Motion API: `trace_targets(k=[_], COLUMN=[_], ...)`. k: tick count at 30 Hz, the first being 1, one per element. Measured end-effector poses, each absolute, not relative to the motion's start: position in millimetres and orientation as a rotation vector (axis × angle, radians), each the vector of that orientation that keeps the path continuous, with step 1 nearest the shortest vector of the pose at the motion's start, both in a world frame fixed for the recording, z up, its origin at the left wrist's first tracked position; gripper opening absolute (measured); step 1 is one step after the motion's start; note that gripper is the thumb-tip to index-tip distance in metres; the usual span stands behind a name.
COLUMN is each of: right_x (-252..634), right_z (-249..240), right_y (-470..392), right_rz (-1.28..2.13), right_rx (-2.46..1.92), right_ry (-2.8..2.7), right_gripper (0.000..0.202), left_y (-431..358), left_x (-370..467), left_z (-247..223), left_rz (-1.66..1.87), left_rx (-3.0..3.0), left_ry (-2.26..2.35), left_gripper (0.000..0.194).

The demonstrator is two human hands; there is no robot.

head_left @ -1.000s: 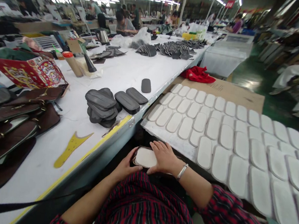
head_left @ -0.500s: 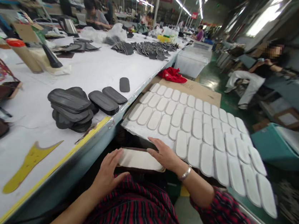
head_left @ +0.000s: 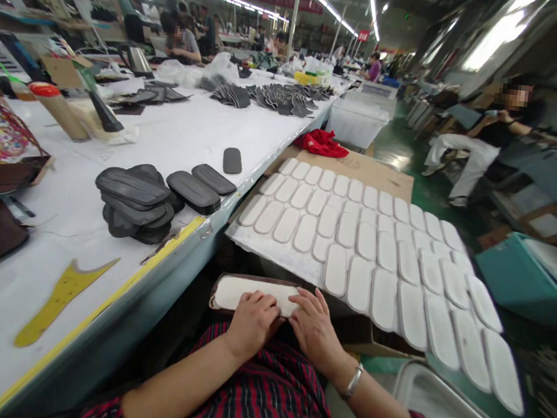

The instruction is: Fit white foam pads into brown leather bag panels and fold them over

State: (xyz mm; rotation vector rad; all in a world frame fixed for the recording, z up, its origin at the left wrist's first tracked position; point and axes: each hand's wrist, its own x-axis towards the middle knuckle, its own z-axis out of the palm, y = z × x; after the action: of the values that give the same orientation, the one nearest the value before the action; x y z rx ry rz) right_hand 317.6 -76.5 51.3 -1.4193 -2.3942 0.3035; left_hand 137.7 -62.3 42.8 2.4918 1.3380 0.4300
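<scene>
Factory floor: long worktable [head_left: 176, 137], rows of white pads [head_left: 369, 246], seated workers.

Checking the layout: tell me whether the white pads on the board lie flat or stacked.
Flat: the white pads lie side by side in rows on the board, none piled.

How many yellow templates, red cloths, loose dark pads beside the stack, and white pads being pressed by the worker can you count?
Yellow template: 1
Red cloth: 1
Loose dark pads: 3
White pad, being pressed: 1
Total: 6
</scene>
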Motion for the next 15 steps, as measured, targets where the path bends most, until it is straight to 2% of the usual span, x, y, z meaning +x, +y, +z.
trace_targets(k=[4,8,9,11,12,13,15], right_x=[308,304,307,318,325,331,342], right_z=[53,41,34,16,7,0,-6], right_y=[-68,-70,-70,-64,-59,-53,-41], right_rz=[0.308,0.061,-0.025,-0.141,-0.159,-0.164,-0.1], right_rx=[-1.57,-1.595,-1.562,-1.486,-1.462,-1.468,-1.463], right_ry=[-2.399,-2.432,-2.435,-2.394,-2.365,-2.326,-2.227], right_gripper=[0.019,0.023,0.023,0.022,0.026,0.036,0.057], left_y=[-63,-67,-67,-65,-65,-66,-73], left_x=[147,152,148,126,107,83,23], left_z=[45,48,48,49,52,55,63], left_rz=[0.412,0.396,0.409,0.567,0.685,0.815,1.005], left_rx=[2.426,2.291,2.221,1.979,1.88,1.806,1.789], left_ry=[1.434,1.46,1.401,1.264,1.26,1.32,1.709], left_gripper=[0.021,0.017,0.022,0.059,0.072,0.076,0.06])
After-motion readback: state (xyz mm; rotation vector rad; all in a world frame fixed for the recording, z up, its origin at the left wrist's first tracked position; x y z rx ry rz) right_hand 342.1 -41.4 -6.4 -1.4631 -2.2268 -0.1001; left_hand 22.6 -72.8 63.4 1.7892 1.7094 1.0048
